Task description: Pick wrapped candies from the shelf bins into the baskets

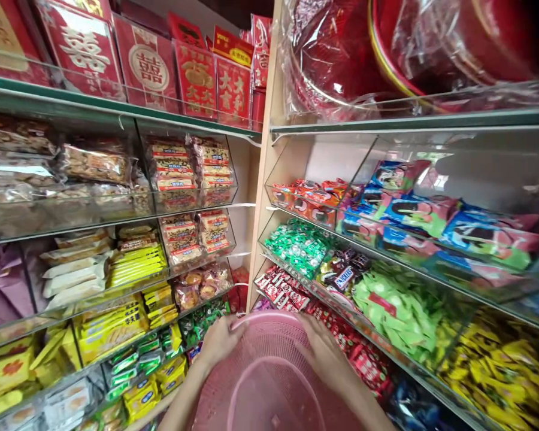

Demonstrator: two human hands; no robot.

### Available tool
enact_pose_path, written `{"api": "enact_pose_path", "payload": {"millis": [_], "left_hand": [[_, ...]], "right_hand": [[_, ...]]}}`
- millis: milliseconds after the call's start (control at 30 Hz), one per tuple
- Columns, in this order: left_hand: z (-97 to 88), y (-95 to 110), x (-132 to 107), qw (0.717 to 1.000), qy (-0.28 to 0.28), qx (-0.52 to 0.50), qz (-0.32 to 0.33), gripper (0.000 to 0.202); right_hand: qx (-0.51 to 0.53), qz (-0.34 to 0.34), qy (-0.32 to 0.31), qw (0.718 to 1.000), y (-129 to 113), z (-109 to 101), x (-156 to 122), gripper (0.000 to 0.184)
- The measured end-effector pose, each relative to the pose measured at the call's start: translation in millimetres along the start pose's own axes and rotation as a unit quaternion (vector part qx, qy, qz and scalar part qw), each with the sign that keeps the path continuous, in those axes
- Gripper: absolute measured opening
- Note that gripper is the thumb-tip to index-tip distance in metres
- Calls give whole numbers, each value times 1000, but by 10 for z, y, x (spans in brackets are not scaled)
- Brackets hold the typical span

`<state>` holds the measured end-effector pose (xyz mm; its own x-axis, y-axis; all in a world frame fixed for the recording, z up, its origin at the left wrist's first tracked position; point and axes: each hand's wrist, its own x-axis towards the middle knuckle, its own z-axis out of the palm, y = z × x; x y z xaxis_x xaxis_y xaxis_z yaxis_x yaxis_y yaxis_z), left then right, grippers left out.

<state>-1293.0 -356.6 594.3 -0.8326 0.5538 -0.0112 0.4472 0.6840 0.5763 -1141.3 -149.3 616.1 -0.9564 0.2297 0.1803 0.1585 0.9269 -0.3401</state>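
Note:
A pink plastic basket with mesh sides is tilted toward me at the bottom middle, its round bottom facing the camera. My left hand grips its far rim on the left, fingers curled over the edge. On the right side of the same rim, my right hand is closed around it, with its fingers partly inside. Just beyond the rim lie red-and-white wrapped sweets on a low shelf. Green-wrapped sweets sit close to my left hand. Red packets fill the bin beside my right forearm.
Clear-fronted shelves meet at a wooden corner post. Yellow packets and wrapped nut bars stock the left side. Green bags and blue-pink packets stock the right. Red envelopes and plastic-wrapped red items stand on top.

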Motion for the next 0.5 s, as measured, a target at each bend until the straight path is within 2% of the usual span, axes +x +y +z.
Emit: {"api": "enact_pose_path", "payload": {"millis": [167,267,333,400,500], "left_hand": [[-318,-296,428,1000,18,-2,17,46],[-446,-419,769,996,-38,-25,72,49],[-459,-459,972,988,-106,-51,103,51],[-423,-464,1119,979,-148,-72,121,51],[-403,-377,1243,981,-143,-51,125,49]], "right_hand": [[31,22,-11,999,-199,178,606,45],[9,60,19,998,-249,380,749,44],[-15,93,34,995,-242,504,774,44],[-34,116,39,992,-207,572,782,43],[-50,129,33,990,-142,539,828,45]]}}
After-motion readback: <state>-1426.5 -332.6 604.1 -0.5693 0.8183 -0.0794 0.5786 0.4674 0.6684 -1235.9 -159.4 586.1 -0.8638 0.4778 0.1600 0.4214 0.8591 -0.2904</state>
